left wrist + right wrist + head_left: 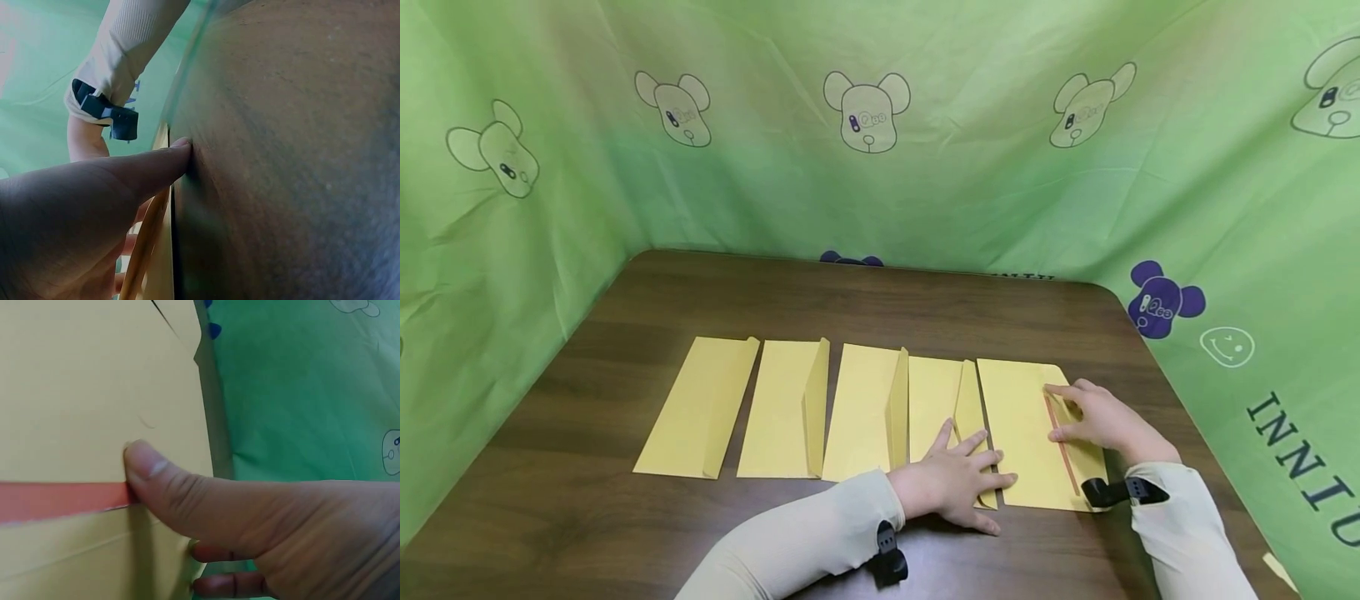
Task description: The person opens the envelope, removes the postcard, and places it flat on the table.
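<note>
Several yellow paper envelopes lie in a row, their flaps partly raised. My left hand is spread over the lower part of the second envelope from the right, its fingertips reaching the edge of the rightmost envelope. In the left wrist view its thumb rests at the table surface. My right hand touches the rightmost envelope near a narrow red strip along its flap. The right wrist view has the thumb pressed at the red strip, with other fingertips by the paper's edge.
Three more envelopes lie to the left, the farthest one nearest the table's left side. The brown wooden table is enclosed by a green printed curtain. Each sleeve carries a black wrist camera, such as the left one.
</note>
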Demonstrator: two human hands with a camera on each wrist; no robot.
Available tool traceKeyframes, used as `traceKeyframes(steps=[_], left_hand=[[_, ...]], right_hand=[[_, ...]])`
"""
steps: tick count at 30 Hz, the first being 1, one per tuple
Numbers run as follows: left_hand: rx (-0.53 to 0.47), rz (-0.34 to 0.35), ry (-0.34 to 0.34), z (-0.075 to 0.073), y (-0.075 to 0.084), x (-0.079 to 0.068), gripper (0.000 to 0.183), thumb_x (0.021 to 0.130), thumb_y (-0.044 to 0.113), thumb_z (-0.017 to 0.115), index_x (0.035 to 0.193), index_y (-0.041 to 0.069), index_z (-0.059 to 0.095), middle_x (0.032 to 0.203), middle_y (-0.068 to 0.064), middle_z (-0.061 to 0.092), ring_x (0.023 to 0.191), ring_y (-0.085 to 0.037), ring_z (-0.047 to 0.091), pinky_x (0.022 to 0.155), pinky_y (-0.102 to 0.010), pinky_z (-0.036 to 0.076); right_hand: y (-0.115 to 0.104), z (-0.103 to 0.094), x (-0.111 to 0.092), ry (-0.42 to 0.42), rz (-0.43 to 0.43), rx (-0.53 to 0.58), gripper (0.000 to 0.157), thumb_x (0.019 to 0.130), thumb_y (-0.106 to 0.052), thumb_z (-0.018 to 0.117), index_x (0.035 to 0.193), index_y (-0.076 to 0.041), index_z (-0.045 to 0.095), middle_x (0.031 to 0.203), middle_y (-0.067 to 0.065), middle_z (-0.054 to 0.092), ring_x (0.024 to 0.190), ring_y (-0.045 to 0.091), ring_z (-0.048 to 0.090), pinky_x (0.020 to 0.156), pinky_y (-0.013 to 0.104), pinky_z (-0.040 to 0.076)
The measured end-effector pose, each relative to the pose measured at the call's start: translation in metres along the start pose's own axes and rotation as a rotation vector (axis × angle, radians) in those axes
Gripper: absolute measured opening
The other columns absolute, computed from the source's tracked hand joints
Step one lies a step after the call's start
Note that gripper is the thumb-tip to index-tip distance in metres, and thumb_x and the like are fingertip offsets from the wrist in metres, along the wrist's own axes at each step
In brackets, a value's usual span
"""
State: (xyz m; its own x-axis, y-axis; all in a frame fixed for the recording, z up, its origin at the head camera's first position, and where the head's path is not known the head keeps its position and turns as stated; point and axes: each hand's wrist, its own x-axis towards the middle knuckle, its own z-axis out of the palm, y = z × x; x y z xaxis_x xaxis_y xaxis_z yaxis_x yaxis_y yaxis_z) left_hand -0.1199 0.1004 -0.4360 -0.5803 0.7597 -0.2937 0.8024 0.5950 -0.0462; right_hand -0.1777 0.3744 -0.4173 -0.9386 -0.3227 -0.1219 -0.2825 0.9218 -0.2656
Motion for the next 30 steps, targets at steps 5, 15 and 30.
traceKeyframes(steps=[5, 15, 30], left_hand=[[-0.010, -0.003, 0.002, 0.000, -0.001, 0.000, 0.074, 0.087, 0.080, 0.041, 0.153, 0.054, 0.021, 0.160, 0.023, 0.019, 0.151, -0.012, 0.006, 0.118, -0.053, 0.006], [-0.011, 0.009, 0.016, 0.000, -0.001, -0.001, 0.071, 0.088, 0.080, 0.042, 0.152, 0.055, 0.024, 0.159, 0.023, 0.022, 0.151, -0.012, 0.007, 0.118, -0.053, 0.009], [-0.014, 0.007, 0.021, -0.001, 0.000, -0.002, 0.070, 0.088, 0.079, 0.042, 0.152, 0.055, 0.025, 0.159, 0.023, 0.022, 0.151, -0.013, 0.008, 0.118, -0.054, 0.008]], right_hand=[[-0.002, -0.002, 0.006, -0.006, -0.025, 0.017, 0.075, 0.068, -0.033, 0.090, 0.124, 0.009, 0.062, 0.098, 0.015, 0.056, 0.086, 0.029, 0.054, 0.077, 0.048, 0.048], [-0.001, 0.000, 0.013, 0.022, -0.049, 0.092, 0.063, 0.062, -0.018, 0.095, 0.107, 0.010, 0.062, 0.097, 0.014, 0.058, 0.090, 0.032, 0.058, 0.083, 0.051, 0.048], [0.007, 0.003, 0.015, -0.032, -0.017, 0.461, 0.056, 0.068, 0.005, 0.086, 0.108, 0.012, 0.048, 0.092, 0.012, 0.056, 0.084, 0.021, 0.055, 0.069, 0.025, 0.049]])
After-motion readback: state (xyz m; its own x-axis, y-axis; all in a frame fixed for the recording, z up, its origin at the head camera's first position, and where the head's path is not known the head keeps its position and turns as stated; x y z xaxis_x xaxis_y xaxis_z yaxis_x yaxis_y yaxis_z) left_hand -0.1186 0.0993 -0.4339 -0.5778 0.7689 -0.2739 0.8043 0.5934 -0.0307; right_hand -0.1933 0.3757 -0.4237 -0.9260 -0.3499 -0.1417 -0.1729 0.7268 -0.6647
